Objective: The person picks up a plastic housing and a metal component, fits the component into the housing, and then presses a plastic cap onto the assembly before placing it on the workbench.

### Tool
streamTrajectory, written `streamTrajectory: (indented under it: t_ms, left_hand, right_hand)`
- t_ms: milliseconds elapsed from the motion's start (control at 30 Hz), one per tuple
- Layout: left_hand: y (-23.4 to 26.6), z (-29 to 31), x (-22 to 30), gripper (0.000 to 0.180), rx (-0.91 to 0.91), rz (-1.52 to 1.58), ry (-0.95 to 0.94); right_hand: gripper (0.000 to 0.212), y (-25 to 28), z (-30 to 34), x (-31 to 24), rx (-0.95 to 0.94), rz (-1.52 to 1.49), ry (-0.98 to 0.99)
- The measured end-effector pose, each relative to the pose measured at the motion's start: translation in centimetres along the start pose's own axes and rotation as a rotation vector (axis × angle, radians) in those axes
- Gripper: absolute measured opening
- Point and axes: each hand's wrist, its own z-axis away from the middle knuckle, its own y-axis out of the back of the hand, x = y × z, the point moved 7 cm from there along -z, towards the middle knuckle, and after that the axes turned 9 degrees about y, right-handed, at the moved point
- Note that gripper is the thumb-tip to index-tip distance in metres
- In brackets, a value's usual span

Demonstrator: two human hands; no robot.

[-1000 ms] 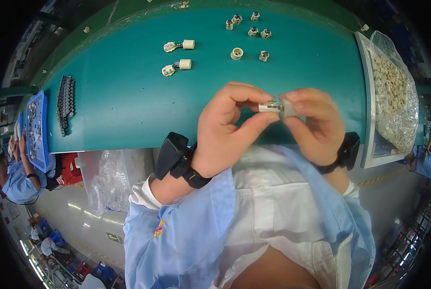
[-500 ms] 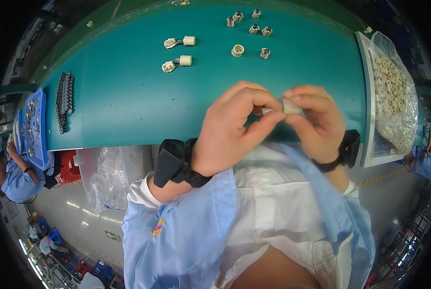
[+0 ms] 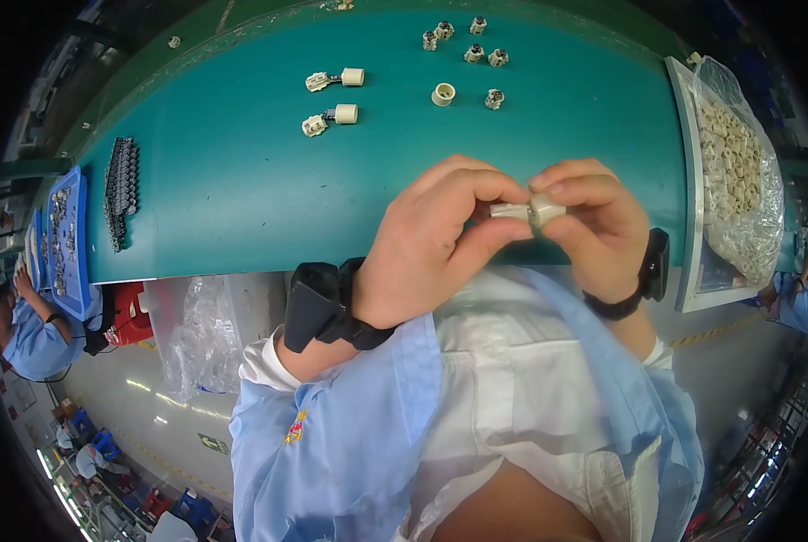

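Over the near edge of the green table, my left hand (image 3: 444, 230) pinches a white socket core (image 3: 509, 210) between thumb and fingertips. Facing it, my right hand (image 3: 598, 221) grips a short cream cylindrical cap (image 3: 548, 211). The two parts meet end to end, with a narrow seam between them; my fingers cover some of both. Farther out stand a loose cream cap (image 3: 443, 94), hole upward, and a small white core (image 3: 494, 98) with dark metal on it. Several similar cores (image 3: 473, 53) stand behind these.
Two cream caps joined to white parts (image 3: 330, 119) lie left of centre. A row of dark metal pieces (image 3: 121, 192) sits at the left, beside a blue tray (image 3: 80, 235). At the right, a white tray (image 3: 690, 181) holds a clear bag of cream caps (image 3: 733, 163).
The parts in my hands have separated slightly, so a seam and more of the white core show. My right fingers have shifted a little on the cap.
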Motion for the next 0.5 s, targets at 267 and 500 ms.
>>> streamTrajectory:
  t_ms: [267,500]
  left_hand:
    - [-0.5,0.5,-2.3,0.020,-0.003,0.328,0.177]
    - [-0.1,0.4,-1.9,0.025,0.086,0.275,0.046]
  right_hand:
    - [0.023,0.0,0.3,0.3,0.040,-0.006,0.009]
    - [0.026,-0.5,0.3,1.0,0.092,-0.021,-0.031]
